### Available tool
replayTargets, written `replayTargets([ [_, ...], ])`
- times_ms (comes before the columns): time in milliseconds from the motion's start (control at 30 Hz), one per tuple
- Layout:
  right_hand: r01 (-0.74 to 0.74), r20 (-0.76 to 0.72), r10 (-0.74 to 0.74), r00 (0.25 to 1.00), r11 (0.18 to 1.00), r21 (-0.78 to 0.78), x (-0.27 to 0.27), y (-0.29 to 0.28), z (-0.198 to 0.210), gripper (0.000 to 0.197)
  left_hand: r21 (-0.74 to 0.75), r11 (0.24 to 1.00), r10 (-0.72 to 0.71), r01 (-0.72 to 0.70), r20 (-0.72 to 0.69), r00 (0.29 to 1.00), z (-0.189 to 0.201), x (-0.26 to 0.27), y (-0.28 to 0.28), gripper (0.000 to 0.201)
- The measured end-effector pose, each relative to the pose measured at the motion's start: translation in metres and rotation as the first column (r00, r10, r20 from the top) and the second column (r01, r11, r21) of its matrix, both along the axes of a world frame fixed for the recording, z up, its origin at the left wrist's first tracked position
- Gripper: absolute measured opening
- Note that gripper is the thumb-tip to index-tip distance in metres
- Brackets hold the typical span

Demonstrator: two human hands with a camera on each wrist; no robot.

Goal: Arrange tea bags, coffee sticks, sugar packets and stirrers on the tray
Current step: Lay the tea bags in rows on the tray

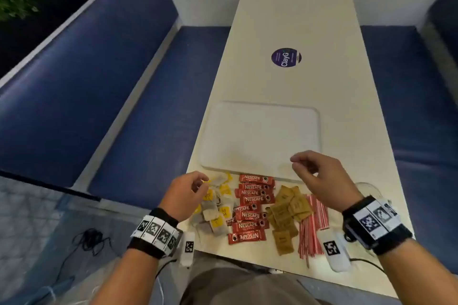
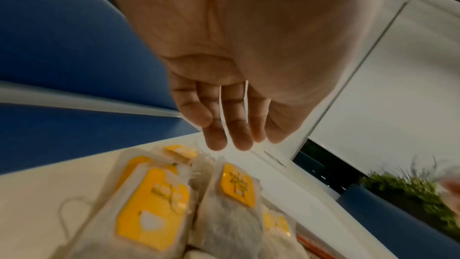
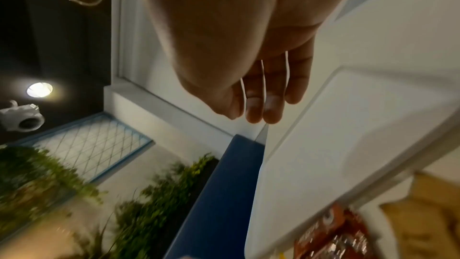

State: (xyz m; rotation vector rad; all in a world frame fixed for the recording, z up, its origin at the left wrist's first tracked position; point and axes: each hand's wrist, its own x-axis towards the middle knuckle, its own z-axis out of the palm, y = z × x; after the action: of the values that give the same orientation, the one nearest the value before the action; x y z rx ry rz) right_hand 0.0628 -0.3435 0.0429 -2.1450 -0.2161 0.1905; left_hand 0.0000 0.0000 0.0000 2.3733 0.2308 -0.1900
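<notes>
A bare white tray (image 1: pixel 260 131) lies on the cream table (image 1: pixel 292 20). In front of it, from left to right, lie several yellow-tagged tea bags (image 1: pixel 215 210), red Nescafe coffee sticks (image 1: pixel 251 208), brown sugar packets (image 1: pixel 287 210) and red-and-white striped stirrers (image 1: pixel 312 228). My left hand (image 1: pixel 198 182) hovers over the far end of the tea bags (image 2: pixel 159 204), with loosely curled fingers (image 2: pixel 216 141) holding nothing. My right hand (image 1: pixel 297 160) hangs relaxed and empty above the tray's near right corner (image 3: pixel 348 125). Its fingers (image 3: pixel 271 113) are together.
Blue bench seats (image 1: pixel 153 111) run along both sides of the table. A round purple sticker (image 1: pixel 286 57) sits beyond the tray. Two white marker tags (image 1: pixel 334 252) and cables lie at the near edge. A clear glass object (image 1: pixel 366 187) stands by my right wrist.
</notes>
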Motion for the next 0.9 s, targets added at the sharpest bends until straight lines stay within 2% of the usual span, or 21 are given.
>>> replayTargets([
  [167, -0.270, -0.106, 0.259, 0.960, 0.956, -0.114, 0.006, 0.062, -0.017, 0.016, 0.159, 0.983, -0.087, 0.097, -0.070, 0.994, -0.005, 0.004, -0.001, 0.015],
  [333, -0.438, -0.219, 0.394, 0.893, 0.875, -0.209, 0.006, 0.105, -0.041, 0.025, 0.238, 0.964, -0.088, 0.121, -0.142, 0.986, -0.013, 0.001, 0.006, 0.029],
  [433, -0.503, -0.209, 0.458, 0.864, 0.812, -0.295, 0.003, 0.121, -0.051, 0.030, 0.245, 0.957, -0.117, 0.158, -0.171, 0.978, -0.014, 0.000, 0.006, 0.037],
  [600, -0.534, -0.214, 0.491, 0.845, 0.744, -0.402, 0.002, 0.139, -0.065, 0.036, 0.268, 0.946, -0.133, 0.183, -0.193, 0.972, -0.013, 0.000, 0.003, 0.034],
  [800, -0.467, -0.194, 0.426, 0.884, 0.770, -0.436, 0.000, 0.144, -0.075, 0.032, 0.221, 0.962, -0.122, 0.158, -0.170, 0.978, -0.011, -0.002, 0.001, 0.022],
  [900, -0.456, -0.188, 0.417, 0.889, 0.779, -0.430, -0.003, 0.144, -0.077, 0.021, 0.190, 0.969, -0.129, 0.156, -0.148, 0.980, -0.010, -0.002, 0.000, 0.012],
])
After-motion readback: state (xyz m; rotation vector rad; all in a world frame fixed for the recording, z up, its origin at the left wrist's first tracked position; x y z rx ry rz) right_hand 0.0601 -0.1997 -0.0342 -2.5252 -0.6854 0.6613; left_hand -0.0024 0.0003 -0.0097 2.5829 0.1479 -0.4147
